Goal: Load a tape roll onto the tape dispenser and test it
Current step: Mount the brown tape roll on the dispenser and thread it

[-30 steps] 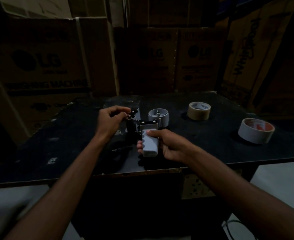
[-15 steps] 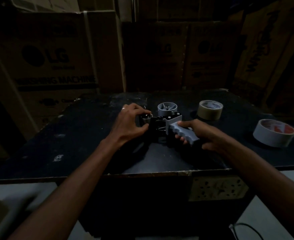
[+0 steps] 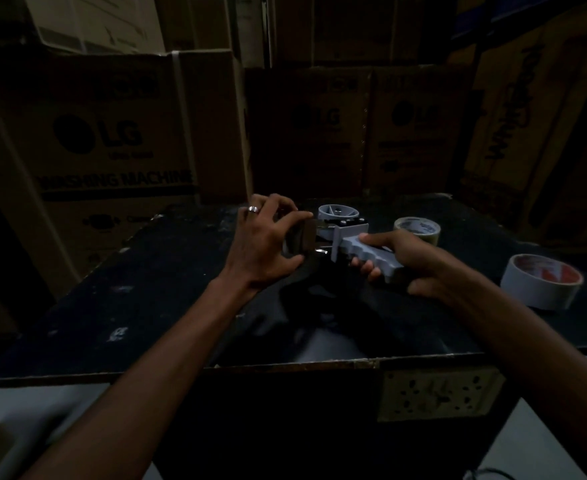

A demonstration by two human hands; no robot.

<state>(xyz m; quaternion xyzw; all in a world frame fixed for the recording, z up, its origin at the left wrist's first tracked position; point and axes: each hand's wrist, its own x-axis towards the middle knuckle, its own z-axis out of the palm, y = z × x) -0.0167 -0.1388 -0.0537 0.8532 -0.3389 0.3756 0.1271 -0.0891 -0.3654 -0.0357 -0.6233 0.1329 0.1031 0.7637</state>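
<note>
Hands grip the tape dispenser (image 3: 345, 237): right hand (image 3: 408, 263) round its handle, left hand (image 3: 268, 244) clamping its front.

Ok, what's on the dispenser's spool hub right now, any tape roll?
Nothing: the spool hub shows bare grey spokes. Both tape rolls sit on the table. The left hand covers the dispenser's front end.

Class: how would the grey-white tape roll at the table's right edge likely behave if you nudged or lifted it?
The grey-white tape roll lies flat on the black table, so a nudge would probably slide it, not roll it. Its open hollow core suggests it is light for its size. It looks like a rigid ring, so it should keep its shape when lifted.
</note>
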